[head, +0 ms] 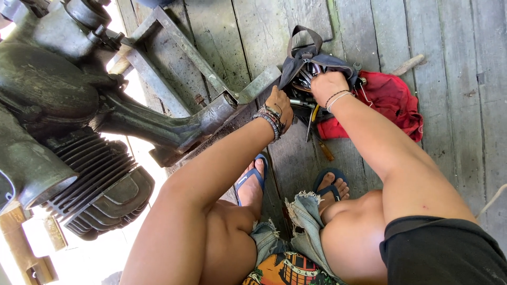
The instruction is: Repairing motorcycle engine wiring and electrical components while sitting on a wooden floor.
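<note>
I squat over a wooden plank floor. My left hand [279,107], with beaded bracelets on the wrist, rests at the edge of a dark fabric tool bag [309,59]. My right hand [328,86] reaches into the open bag among metal tools; its fingers are hidden inside, so I cannot see what they grip. Several tools [311,119] stick out below the bag, one with a yellow handle.
A red cloth [393,100] lies right of the bag. A large engine with cooling fins [90,174] and a grey metal frame [185,47] fill the left side. My feet in blue sandals [252,179] stand near the bag. A wooden stick [407,65] lies further back.
</note>
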